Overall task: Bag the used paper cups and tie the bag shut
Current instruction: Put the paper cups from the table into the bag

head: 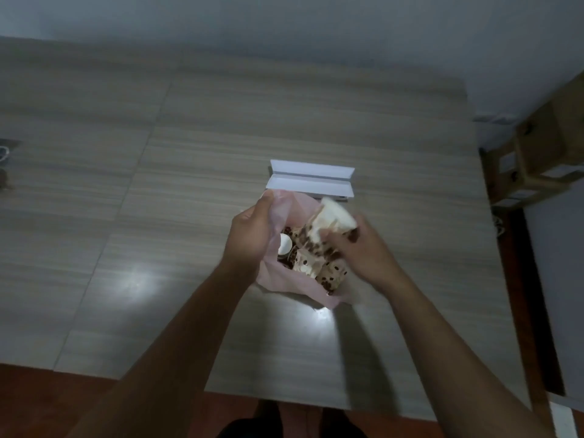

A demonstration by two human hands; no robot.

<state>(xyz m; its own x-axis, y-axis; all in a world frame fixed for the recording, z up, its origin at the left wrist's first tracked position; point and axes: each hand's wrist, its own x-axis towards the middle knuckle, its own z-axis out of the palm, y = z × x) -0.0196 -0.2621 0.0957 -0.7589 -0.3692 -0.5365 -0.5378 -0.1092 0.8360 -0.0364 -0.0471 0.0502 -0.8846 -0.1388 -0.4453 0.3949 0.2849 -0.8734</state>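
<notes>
Head view: a pink bag (284, 281) is seen standing on the table (158, 184), right of its middle and nearer the right edge than the left. Its mouth is held open at the left rim, where the film is pinched by the left hand (249, 235), fingers curled over the edge. A patterned paper cup (331, 218) is gripped by the right hand (363, 248) above the far-right part of the mouth and is tilted. That area is blurred, so the exact finger placement cannot be told. Several cups (319, 265) are already lying inside, some on their sides, one showing a white interior. A white box (311, 180), lid open, is placed just behind the bag towards the far edge; whether it touches the film cannot be told.

Assessment: the step in hand is judged to be the loading of this cup. It is best lowered well inside the mouth before release, and nested into or laid beside those below, so that height is saved and enough loose film is left at the top for a knot. The left rim should be held high and taut until the cup is let go, as the thin film is likely to sag otherwise. Any dregs may spill if the cup is tipped outside the mouth.
</notes>
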